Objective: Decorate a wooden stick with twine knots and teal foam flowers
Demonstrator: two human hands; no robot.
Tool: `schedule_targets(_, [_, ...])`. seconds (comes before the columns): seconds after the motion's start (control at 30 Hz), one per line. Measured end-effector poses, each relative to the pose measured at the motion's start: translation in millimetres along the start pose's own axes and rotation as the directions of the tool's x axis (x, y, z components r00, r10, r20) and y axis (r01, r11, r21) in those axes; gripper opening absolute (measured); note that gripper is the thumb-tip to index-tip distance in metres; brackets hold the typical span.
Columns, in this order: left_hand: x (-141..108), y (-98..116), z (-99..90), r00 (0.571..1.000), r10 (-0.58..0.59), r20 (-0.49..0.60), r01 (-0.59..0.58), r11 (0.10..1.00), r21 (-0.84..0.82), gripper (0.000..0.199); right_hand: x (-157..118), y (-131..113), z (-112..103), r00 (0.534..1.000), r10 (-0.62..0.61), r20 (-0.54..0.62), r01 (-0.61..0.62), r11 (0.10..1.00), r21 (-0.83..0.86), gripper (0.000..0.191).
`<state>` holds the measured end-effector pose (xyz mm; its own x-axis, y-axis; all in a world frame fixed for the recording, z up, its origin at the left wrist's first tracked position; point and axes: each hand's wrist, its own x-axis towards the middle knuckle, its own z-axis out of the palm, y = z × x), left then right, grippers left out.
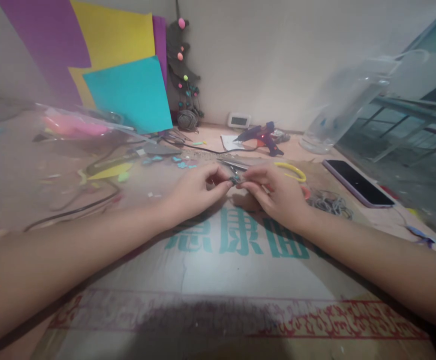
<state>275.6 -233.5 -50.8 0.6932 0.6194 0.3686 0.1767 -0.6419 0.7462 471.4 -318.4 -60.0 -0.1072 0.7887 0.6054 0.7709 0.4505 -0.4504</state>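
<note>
My left hand (206, 187) and my right hand (280, 192) meet over the middle of the table, thumbs and fingers closed in a pinch. Between the fingertips is a small dark grey-green piece (235, 179), too small and blurred to name. Both hands appear to grip it, one from each side. Just behind them lies a pair of scissors with yellow handles (296, 171), its blades pointing left. Beside my right wrist is a loose tangle of grey cord (330, 204). Small blue cut pieces (183, 164) lie beyond my left hand.
A glue gun (261, 136) with a red light stands near the wall by a small white display (239, 120). A phone (357, 182) and a clear water jug (341, 110) are at right. Coloured sheets (131, 95) lean at left, and a black cable (75, 209) crosses the table.
</note>
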Motion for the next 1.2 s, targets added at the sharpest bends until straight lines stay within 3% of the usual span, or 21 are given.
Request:
schedule_targets(0.13, [0.4, 0.0, -0.7, 0.999, -0.026, -0.039, 0.026, 1.000, 0.006, 0.011, 2.7, -3.9, -2.4, 0.998, 0.058, 0.000, -0.058, 0.997, -0.053, 0.018])
schedule_targets(0.23, [0.4, -0.6, -1.1, 0.996, -0.042, -0.076, 0.043, 0.999, 0.012, 0.012, 4.8, -8.4, -3.3, 0.985, 0.170, 0.025, -0.172, 0.980, 0.098, 0.032])
schedule_targets(0.33, [0.3, -1.2, -1.6, 0.996, -0.031, -0.085, 0.034, 0.999, 0.027, 0.012, 5.6, -12.3, -2.0, 0.956, 0.289, 0.051, -0.291, 0.909, 0.299, 0.037])
schedule_targets(0.43, [0.6, -1.2, -2.3, 0.995, -0.038, -0.097, 0.041, 0.999, 0.034, 0.012, 5.3, -14.8, -0.2, 0.916, 0.374, 0.146, -0.399, 0.807, 0.435, 0.035])
schedule_targets(0.53, [1.2, -0.7, -2.7, 0.993, -0.057, -0.105, 0.058, 0.998, 0.015, 0.013, 4.9, -15.3, 1.5, 0.874, 0.413, 0.257, -0.486, 0.722, 0.493, 0.035])
schedule_targets(0.63, [1.1, 0.0, -2.5, 0.992, -0.060, -0.108, 0.061, 0.998, 0.005, 0.012, 5.0, -14.2, 3.3, 0.860, 0.420, 0.290, -0.510, 0.693, 0.510, 0.039])
schedule_targets(0.77, [0.7, -1.0, -1.6, 0.994, -0.028, -0.107, 0.029, 1.000, 0.007, 0.011, 4.4, -12.6, 5.7, 0.864, 0.404, 0.300, -0.503, 0.705, 0.501, 0.040])
schedule_targets(0.9, [1.4, -3.3, -0.9, 0.994, -0.024, -0.104, 0.026, 1.000, 0.014, 0.012, 2.1, -11.2, 6.6, 0.884, 0.365, 0.291, -0.462, 0.779, 0.424, 0.033])
schedule_targets(1.07, [1.0, -2.8, -1.7, 0.996, -0.027, -0.090, 0.028, 1.000, 0.008, 0.013, 1.5, -7.2, 3.3, 0.968, 0.222, 0.117, -0.244, 0.942, 0.231, 0.023])
schedule_targets(1.2, [0.2, -0.9, -2.2, 0.997, -0.018, -0.075, 0.017, 1.000, -0.014, 0.014, 3.2, -3.7, -0.5, 0.997, 0.073, -0.008, -0.073, 0.995, 0.069, 0.016])
